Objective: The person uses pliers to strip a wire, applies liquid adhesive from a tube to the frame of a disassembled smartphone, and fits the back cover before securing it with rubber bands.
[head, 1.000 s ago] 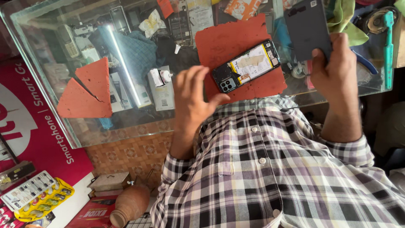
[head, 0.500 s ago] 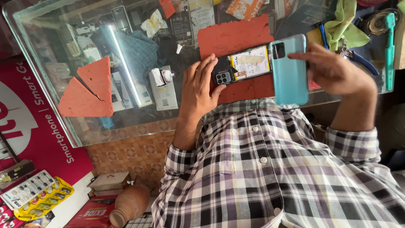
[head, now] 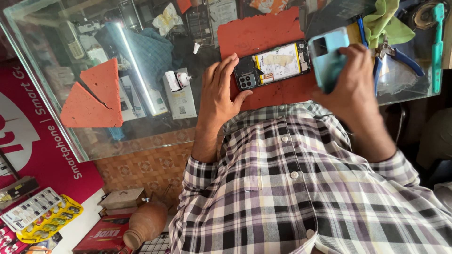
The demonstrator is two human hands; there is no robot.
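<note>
Opened phone (head: 270, 67) lies pinned at centre by left hand (head: 221, 94); right hand (head: 351, 77) grips the blurred, probably teal back cover (head: 329, 56), which could slip.

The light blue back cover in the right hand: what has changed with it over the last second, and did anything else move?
The right hand turned the back cover from its dark inner side to its light blue outer side and lowered it toward the right end of the opened phone, keeping hold of it. The left hand stayed resting at the phone's camera end; the phone stayed on the red mat.
</note>
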